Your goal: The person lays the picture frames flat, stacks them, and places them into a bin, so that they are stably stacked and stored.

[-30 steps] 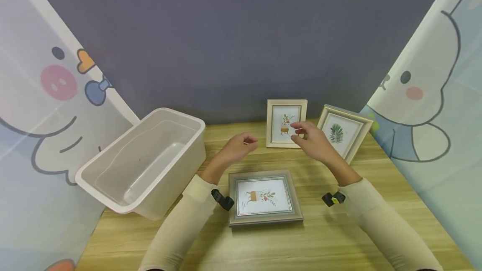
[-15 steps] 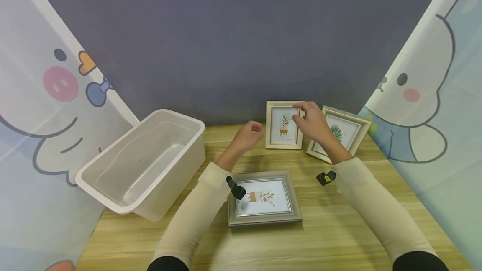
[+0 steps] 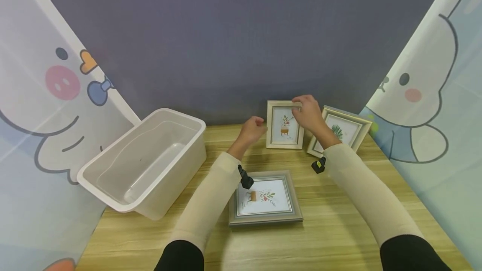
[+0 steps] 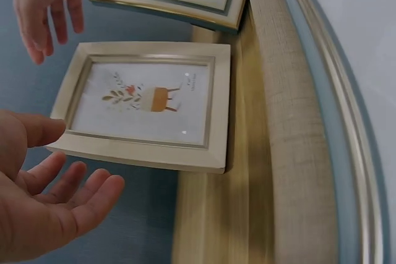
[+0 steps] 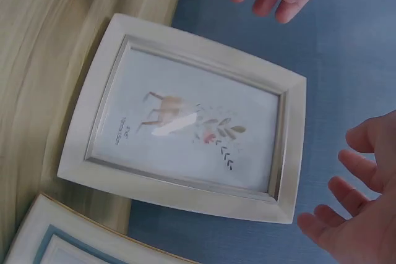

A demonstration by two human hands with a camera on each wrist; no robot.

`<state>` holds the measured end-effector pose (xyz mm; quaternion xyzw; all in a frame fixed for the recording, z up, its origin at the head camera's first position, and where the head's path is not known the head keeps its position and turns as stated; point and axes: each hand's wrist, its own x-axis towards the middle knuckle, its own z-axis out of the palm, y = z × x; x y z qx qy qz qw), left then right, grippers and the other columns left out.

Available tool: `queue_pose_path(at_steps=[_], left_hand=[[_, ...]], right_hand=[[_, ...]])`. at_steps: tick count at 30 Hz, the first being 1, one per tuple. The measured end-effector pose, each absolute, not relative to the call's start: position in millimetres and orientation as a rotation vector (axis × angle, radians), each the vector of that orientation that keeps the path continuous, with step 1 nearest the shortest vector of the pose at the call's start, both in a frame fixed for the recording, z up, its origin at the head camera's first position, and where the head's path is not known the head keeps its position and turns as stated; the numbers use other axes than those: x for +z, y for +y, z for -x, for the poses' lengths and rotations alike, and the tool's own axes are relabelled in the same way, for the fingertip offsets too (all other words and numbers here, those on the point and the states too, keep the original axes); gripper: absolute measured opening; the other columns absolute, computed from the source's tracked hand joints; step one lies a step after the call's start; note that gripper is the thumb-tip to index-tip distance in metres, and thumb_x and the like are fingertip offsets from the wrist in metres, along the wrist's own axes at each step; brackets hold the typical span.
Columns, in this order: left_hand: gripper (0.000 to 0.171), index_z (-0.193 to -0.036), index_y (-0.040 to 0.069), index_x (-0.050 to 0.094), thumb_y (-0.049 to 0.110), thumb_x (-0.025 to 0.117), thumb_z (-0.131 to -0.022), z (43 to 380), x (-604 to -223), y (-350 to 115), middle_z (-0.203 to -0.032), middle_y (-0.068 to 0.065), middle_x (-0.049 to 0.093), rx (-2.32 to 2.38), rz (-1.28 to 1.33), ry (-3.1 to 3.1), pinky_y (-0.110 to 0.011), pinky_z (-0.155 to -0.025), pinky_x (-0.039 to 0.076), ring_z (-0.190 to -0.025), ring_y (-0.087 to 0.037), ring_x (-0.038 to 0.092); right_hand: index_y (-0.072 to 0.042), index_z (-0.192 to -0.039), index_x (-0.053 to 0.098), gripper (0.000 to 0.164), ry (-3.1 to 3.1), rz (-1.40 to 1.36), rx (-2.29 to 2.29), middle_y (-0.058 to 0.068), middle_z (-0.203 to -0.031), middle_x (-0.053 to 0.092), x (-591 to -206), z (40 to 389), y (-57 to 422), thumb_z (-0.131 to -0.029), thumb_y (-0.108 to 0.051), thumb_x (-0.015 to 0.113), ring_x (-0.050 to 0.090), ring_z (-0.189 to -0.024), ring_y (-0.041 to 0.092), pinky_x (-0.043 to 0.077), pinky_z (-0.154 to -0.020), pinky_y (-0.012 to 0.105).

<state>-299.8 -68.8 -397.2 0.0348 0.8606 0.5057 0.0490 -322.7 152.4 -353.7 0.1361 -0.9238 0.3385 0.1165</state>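
Note:
A cream picture frame (image 3: 285,144) with a plant-and-pot print stands upright at the back of the table. To its left, my left hand (image 3: 252,131) has its fingers loosely bent, and the left wrist view shows the fingertips (image 4: 99,196) by the frame's edge. My right hand (image 3: 309,113) overlaps the frame's upper right corner in the head view. From the right wrist, its fingers (image 5: 349,196) appear spread just off that corner, with nothing between them. A larger grey-beige picture frame (image 3: 297,204) lies flat, face up, partly under my left forearm.
A second cream frame (image 3: 357,135) with a green leaf print leans tilted at the back right, partly behind my right hand. An off-white plastic tub (image 3: 188,154) stands at the left of the wood-grain table (image 3: 271,250). A dark grey panel (image 3: 241,45) rises behind.
Both hands have moved forward and in toward the upright cream frame. My right hand has risen from the frame's middle height to its top corner. The frames and tub stay in place.

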Motion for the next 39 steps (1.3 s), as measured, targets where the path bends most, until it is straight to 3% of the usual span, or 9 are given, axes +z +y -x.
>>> queue_pose_path(at_steps=[9,13,20,24,31,39], left_hand=[[0.058,-0.152,0.011,0.042,0.024,0.064,-0.1,321,-404,-54,-0.151,-0.013,0.05,1.618,-0.02,2.577,-0.049,-0.11,0.047,-0.137,-0.033,0.052],[0.064,-0.157,0.013,0.036,0.022,0.065,-0.1,329,-405,-51,-0.154,-0.015,0.048,1.657,0.011,2.537,-0.05,-0.111,0.046,-0.138,-0.036,0.051],[0.06,-0.154,0.009,0.041,0.012,0.064,-0.099,337,-419,-42,-0.148,-0.018,0.055,1.751,0.021,2.505,-0.046,-0.108,0.05,-0.132,-0.036,0.057],[0.057,-0.153,0.01,0.043,0.011,0.063,-0.1,338,-426,-40,-0.144,-0.018,0.058,1.75,0.066,2.531,-0.044,-0.102,0.054,-0.127,-0.035,0.06],[0.05,-0.148,0.013,0.052,0.007,0.061,-0.099,339,-434,-35,-0.136,-0.014,0.064,1.714,0.161,2.596,-0.033,-0.078,0.059,-0.111,-0.029,0.068],[0.043,-0.142,0.012,0.058,0.006,0.059,-0.1,345,-439,-31,-0.128,-0.013,0.069,1.641,0.154,2.723,-0.036,-0.093,0.058,-0.114,-0.029,0.068]], right_hand=[[0.005,-0.133,0.061,0.04,-2.729,-0.381,0.806,0.029,-0.145,0.051,-354,349,145,-0.101,-0.012,0.044,0.035,-0.144,0.044,0.016,-0.125,0.055],[0.005,-0.133,0.061,0.039,-2.755,-0.361,0.729,0.029,-0.14,0.056,-355,357,144,-0.103,-0.011,0.041,0.039,-0.142,0.042,0.019,-0.124,0.056],[0.004,-0.136,0.059,0.04,-2.817,-0.303,0.731,0.029,-0.138,0.059,-364,363,151,-0.108,-0.012,0.036,0.04,-0.141,0.044,0.022,-0.121,0.06],[0.004,-0.136,0.06,0.038,-2.813,-0.275,0.733,0.029,-0.135,0.06,-368,365,153,-0.108,-0.012,0.038,0.041,-0.14,0.044,0.025,-0.119,0.061],[0.0,-0.136,0.061,0.035,-2.812,-0.159,0.76,0.03,-0.137,0.055,-374,363,152,-0.108,-0.013,0.043,0.047,-0.133,0.046,0.037,-0.113,0.06],[-0.002,-0.134,0.062,0.033,-2.783,-0.133,0.797,0.028,-0.138,0.053,-377,367,152,-0.109,-0.014,0.043,0.05,-0.129,0.046,0.042,-0.109,0.058]])
